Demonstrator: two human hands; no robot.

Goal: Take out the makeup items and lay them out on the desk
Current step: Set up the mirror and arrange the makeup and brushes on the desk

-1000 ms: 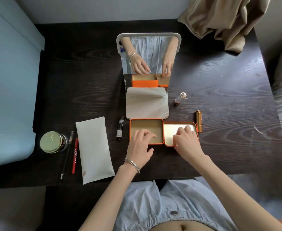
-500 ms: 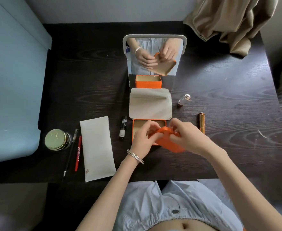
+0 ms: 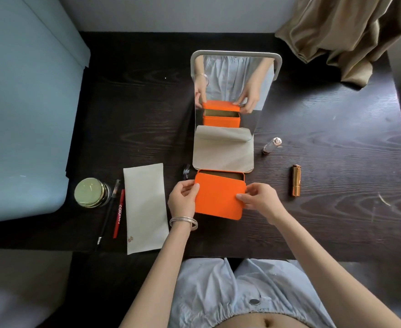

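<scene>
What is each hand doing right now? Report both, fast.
Left hand: gripping the left edge of the orange lid.
Right hand: pinching the lid's right edge, over the orange tin.

The orange tin lid point(image 3: 219, 198) is held tilted over the open orange tin point(image 3: 220, 173), whose far rim shows beyond it. On the desk point(image 3: 336, 197): gold lipstick point(image 3: 296, 180) and clear-capped tube point(image 3: 271, 145) to the right; round green-lidded jar point(image 3: 91, 192), black pencil point(image 3: 108, 210), red pencil point(image 3: 119, 213) and white pouch point(image 3: 145, 207) to the left.
</scene>
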